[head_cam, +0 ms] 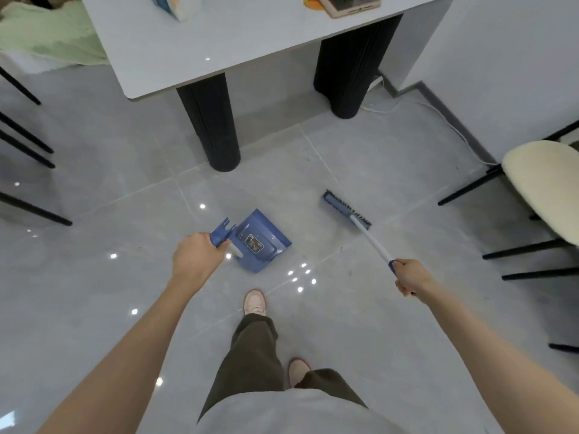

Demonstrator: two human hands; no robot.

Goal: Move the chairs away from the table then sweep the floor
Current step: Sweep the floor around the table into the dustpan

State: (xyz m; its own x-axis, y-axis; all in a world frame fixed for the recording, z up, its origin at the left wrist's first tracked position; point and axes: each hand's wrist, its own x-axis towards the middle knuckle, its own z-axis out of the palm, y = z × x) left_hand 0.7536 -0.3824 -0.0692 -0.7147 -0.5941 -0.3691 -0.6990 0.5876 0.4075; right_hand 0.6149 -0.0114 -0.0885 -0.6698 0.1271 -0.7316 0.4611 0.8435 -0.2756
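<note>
My left hand point(195, 255) is curled round the blue plastic handle of the dustpan point(263, 242), whose flat scoop rests on the glossy grey tiled floor point(94, 308). My right hand point(410, 277) grips the white pole of the broom point(360, 225). Its blue bristled head lies on the tiles right of the pan, apart from it. The white desk point(219, 42) stands far on ribbed black columns. A cream padded chair point(545, 186) sits at the right and thin black chair legs point(28, 142) at the left, with open floor between.
</note>
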